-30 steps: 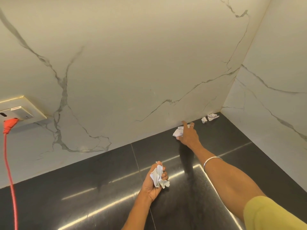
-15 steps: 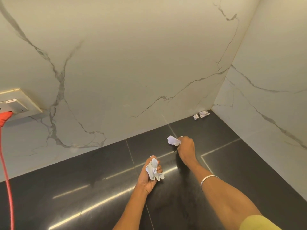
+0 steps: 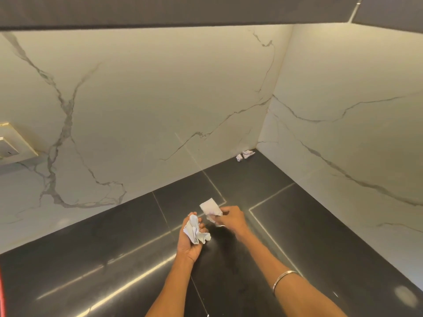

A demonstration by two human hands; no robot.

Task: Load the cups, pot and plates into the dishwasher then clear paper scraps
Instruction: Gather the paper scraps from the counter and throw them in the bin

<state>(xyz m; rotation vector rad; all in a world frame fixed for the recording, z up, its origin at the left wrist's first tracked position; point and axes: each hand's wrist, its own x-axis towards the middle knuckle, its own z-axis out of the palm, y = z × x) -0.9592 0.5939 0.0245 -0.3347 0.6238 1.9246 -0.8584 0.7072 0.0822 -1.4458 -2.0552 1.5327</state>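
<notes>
- Paper-clearing step by the look of it; no cups, pot or plates are showing here.
- Left hand [image 3: 191,236] is cupping a crumpled white paper wad [image 3: 196,232], fingers loosely curled round it.
- Right hand [image 3: 231,219] is pinching a flatter white paper scrap [image 3: 210,208] right next to it, over the glossy black countertop [image 3: 114,259].
- Next, I'd guess: tucking that scrap into the left palm, then reaching for the two small crumpled white scraps [image 3: 245,154] lying in the far marble corner.
</notes>
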